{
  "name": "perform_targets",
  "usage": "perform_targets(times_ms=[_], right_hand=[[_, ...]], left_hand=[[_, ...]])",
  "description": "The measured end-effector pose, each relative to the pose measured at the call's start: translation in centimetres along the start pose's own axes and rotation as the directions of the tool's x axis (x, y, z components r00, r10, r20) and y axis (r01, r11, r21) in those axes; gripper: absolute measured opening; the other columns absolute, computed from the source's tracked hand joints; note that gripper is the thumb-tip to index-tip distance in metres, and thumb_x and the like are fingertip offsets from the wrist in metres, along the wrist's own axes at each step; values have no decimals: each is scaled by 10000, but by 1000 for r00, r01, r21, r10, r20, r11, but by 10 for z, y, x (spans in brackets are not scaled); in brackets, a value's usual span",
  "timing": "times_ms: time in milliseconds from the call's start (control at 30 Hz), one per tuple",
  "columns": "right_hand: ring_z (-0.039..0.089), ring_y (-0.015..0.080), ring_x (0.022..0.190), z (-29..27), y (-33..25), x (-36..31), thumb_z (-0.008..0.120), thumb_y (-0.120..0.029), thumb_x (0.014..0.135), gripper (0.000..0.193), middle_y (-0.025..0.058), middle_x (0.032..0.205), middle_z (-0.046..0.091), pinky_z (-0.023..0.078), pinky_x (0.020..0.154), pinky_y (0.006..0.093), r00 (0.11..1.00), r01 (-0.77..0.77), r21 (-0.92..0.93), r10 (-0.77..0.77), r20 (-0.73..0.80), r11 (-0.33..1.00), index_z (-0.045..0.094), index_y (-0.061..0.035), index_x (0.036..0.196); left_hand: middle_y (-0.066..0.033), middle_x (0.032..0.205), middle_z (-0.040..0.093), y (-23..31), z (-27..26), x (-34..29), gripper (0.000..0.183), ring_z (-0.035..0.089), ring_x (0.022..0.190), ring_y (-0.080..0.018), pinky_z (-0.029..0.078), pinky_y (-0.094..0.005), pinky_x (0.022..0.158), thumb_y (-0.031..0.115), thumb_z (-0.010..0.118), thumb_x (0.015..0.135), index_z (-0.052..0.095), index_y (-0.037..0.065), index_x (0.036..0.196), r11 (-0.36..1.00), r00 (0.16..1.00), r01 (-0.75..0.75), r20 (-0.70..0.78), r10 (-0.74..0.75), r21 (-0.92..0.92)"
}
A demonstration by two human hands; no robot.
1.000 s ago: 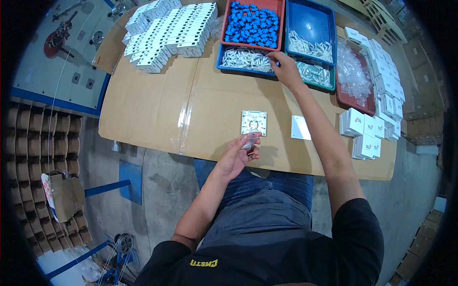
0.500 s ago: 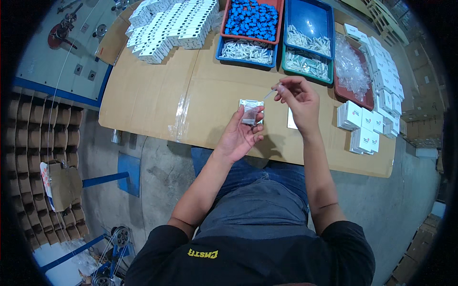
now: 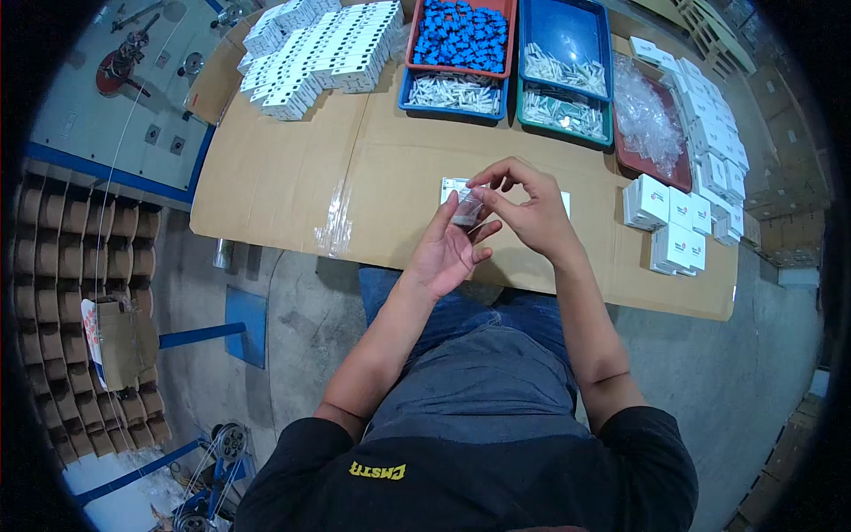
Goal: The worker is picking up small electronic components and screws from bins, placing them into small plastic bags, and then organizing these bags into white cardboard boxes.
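Observation:
A small clear plastic bag (image 3: 465,211) is held up between the thumb and fingers of my left hand (image 3: 446,254). My right hand (image 3: 525,211) is closed in a pinch at the upper edge of this bag, its fingertips touching or nearly touching it. Whatever sits in that pinch is hidden by the fingers; no thin white stick shows there now. Just behind the bag, a white printed piece (image 3: 450,186) lies on the cardboard tabletop, partly covered by my hands. A flat white card (image 3: 566,202) is partly visible beyond my right wrist.
Cardboard covers the table (image 3: 284,186). Along its back stand a red tray of blue pieces (image 3: 462,37), a blue tray of white sticks (image 3: 454,93), stacked blue (image 3: 567,35) and green trays (image 3: 567,122), and clear bags (image 3: 647,115). White boxes stand left (image 3: 328,53) and right (image 3: 678,235).
My right hand has moved left and slightly down to the bag's upper edge. The thin white stick it was pinching is no longer visible. My left hand still holds the bag.

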State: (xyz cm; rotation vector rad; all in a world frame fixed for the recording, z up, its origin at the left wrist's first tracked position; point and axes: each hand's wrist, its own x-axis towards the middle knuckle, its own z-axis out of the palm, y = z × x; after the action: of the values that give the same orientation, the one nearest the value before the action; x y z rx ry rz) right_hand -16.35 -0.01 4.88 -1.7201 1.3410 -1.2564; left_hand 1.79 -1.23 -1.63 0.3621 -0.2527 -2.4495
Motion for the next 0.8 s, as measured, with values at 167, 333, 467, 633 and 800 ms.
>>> perform_targets(times_ms=[167,333,467,633,800], right_hand=[[644,159,909,0,5,1,737,-91,875,114,65,1045,723,470,812,301,994,95,9,-96,46,995,703,-30,965],[639,160,888,-10,-3,1,729,-85,886,123,69,1016,711,488,792,302,984,68,41,-74,164,997,691,-14,979],[638,165,843,-23,3,4,727,-71,887,127,74,969,699,508,726,302,967,2,-13,2,256,1000,682,-2,984],[639,166,792,-33,-4,6,746,-94,877,134,65,877,700,506,699,302,955,-3,-69,23,296,998,683,3,945],[598,139,685,-36,-7,7,786,-165,855,184,50,723,673,477,658,287,923,-114,-191,175,343,975,694,-5,863]], left_hand=[[-28,1185,667,0,0,0,461,670,1108,-184,619,-342,748,501,537,1032,579,135,1309,999,1000,4,-15,-3,42],[-34,1229,666,2,7,-2,495,665,1103,-172,611,-344,772,506,531,1034,566,119,1340,991,999,-12,-50,19,130],[-71,1235,681,4,14,-6,453,671,1092,-166,594,-340,811,414,547,1053,598,56,1325,855,985,-92,-76,152,511],[-89,1080,728,0,4,0,321,706,997,-166,565,-292,812,242,577,1057,663,-11,1235,481,903,-234,5,429,845],[-105,1011,742,-5,10,-1,274,727,901,-168,554,-271,782,173,581,1053,653,-37,1213,397,869,-303,80,489,867]])
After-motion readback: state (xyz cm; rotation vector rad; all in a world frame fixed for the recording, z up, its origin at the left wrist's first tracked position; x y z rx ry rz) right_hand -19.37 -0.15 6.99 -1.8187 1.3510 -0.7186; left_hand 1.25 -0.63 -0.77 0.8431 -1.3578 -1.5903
